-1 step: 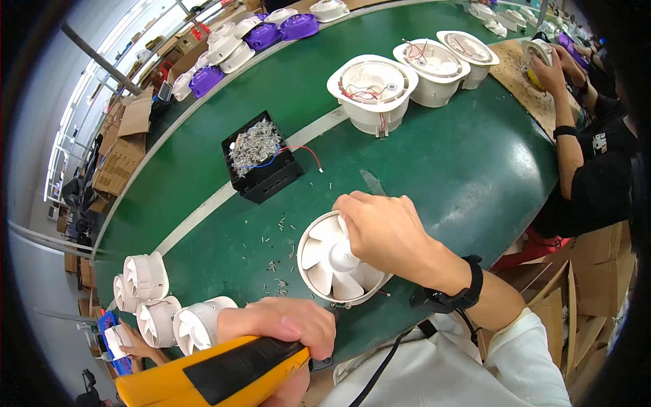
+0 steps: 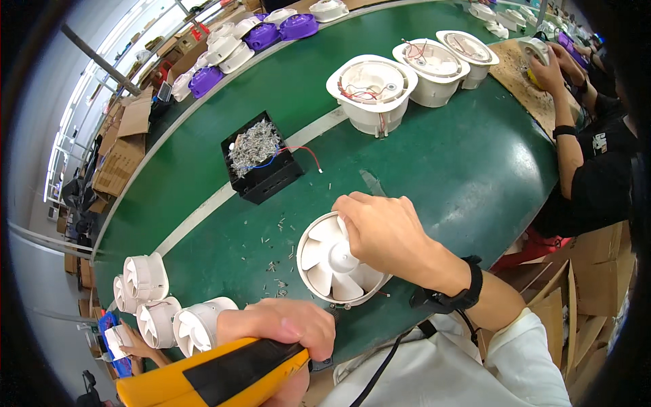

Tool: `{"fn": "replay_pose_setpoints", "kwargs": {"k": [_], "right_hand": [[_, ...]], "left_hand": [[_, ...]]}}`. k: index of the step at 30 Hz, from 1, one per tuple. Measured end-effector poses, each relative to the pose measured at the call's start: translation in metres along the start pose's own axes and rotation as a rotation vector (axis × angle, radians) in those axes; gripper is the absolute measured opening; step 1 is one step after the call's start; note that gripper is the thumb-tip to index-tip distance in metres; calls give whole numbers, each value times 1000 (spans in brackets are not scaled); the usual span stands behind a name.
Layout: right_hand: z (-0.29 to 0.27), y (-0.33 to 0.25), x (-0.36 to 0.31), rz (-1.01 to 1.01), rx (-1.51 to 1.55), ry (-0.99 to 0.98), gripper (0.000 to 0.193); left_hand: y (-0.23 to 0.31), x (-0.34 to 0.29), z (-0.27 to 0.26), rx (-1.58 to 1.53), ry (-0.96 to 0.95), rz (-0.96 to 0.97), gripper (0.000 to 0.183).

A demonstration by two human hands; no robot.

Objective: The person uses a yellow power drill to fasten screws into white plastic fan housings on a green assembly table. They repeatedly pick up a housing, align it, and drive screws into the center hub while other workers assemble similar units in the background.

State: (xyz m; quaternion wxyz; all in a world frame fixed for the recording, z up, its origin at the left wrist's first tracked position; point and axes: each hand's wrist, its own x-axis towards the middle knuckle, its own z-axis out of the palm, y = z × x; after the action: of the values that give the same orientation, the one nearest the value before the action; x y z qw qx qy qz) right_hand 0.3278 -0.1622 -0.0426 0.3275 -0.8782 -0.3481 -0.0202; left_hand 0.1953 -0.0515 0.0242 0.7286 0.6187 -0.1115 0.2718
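Observation:
A round white fan [image 2: 342, 258], its blades facing up inside a ring housing, sits on the green table in front of me. My right hand [image 2: 390, 234] reaches in from the right and grips its upper right rim with bent fingers. Lower left, my left hand [image 2: 288, 329] is wrapped round a yellow-and-black handheld power tool [image 2: 203, 376]; its working end is hidden behind my fingers, close to the fan's near edge. Loose screws [image 2: 272, 266] lie scattered left of the fan. Beyond them stands a black box [image 2: 271, 178] heaped with screws, red and blue wires hanging over it.
Several more white fans [image 2: 157, 322] stand at the left, near another person's hand [image 2: 139, 342]. Three white housings [image 2: 373, 115] with wires line the far side. At the right a co-worker [image 2: 590, 149] handles a white part. White and purple parts [image 2: 261, 35] lie along the far edge.

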Motion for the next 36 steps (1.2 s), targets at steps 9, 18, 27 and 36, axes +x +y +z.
{"fn": "replay_pose_setpoints", "kwargs": {"k": [9, 18, 27, 36], "right_hand": [[-1, 0, 0, -12, 33, 0, 10], [-3, -6, 0, -20, -1, 3, 9], [-7, 9, 26, -218, 229, -178, 19], [-19, 5, 16, 105, 42, -231, 20]], "left_hand": [[-2, 6, -10, 10, -155, 28, 75], [-6, 3, 0, -41, 17, 17, 73], [1, -2, -4, -93, 76, 34, 82], [17, 11, -43, 51, 186, 60, 80]]}}
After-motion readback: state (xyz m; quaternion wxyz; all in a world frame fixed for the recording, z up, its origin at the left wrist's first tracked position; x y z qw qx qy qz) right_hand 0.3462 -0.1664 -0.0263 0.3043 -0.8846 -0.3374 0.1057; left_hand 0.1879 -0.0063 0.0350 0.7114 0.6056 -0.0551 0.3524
